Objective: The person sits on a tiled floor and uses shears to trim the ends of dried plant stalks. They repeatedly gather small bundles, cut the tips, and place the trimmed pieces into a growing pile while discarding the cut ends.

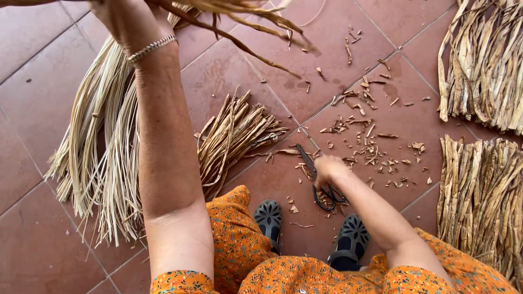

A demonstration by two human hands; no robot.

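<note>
We are losing the left hand (128,22) past the top edge, its fingers unseen; the right hand (328,169), blurring, is covering the scissors (321,185) partly.

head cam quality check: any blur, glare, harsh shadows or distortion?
Head view: even, soft daylight, no glare on the tile floor, only faint shadows under the fibre bundles. The right hand on the scissors is motion-blurred, as are the strands gripped by the raised left hand. The left forearm looks stretched by the wide lens. The floor scraps are sharp.
</note>
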